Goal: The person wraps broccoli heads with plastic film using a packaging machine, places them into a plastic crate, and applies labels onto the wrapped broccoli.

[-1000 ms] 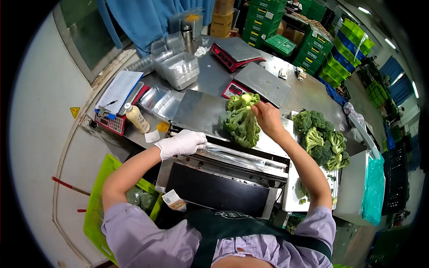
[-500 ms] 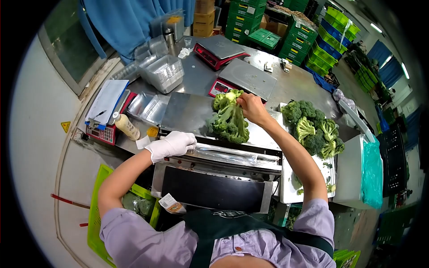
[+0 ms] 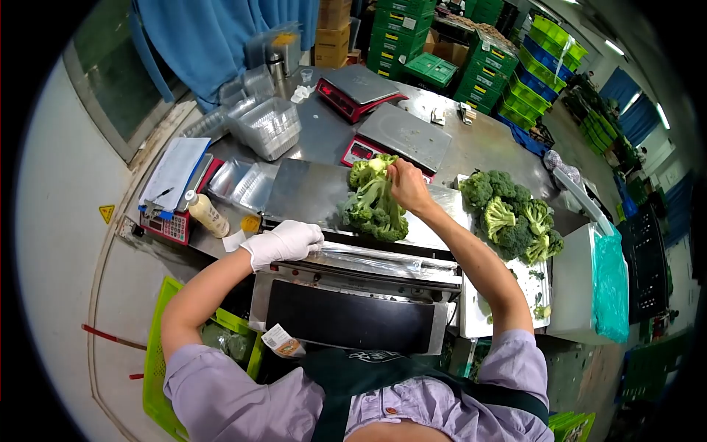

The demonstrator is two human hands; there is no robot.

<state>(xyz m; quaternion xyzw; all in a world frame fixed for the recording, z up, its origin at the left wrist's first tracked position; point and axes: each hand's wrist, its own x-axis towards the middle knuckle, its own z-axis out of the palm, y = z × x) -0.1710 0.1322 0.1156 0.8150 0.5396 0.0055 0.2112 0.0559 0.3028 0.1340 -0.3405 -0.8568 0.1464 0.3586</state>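
Observation:
My right hand [image 3: 409,186], bare, has its fingers closed on the upper right of a bunch of broccoli [image 3: 374,205], which rests on the metal surface of the wrapping machine. Pale cut stems show at the top of the bunch and florets at the bottom. My left hand [image 3: 283,243], in a white glove, is closed at the left end of a strip of clear plastic film [image 3: 383,259] along the machine's front. Its fingertips meet the film; their exact grip is partly hidden. Below the film lies the dark flat plate [image 3: 350,313] of the machine.
More broccoli [image 3: 512,214] lies on a white board [image 3: 471,306] to the right. Two scales [image 3: 405,136] stand behind the machine. Clear plastic trays [image 3: 266,127], a bottle [image 3: 208,214] and a clipboard [image 3: 173,173] are at the left. Green crates [image 3: 401,37] are stacked at the back.
My right hand has shifted slightly down and left at the broccoli. The left hand stays at the film's end. The whole view has moved a little.

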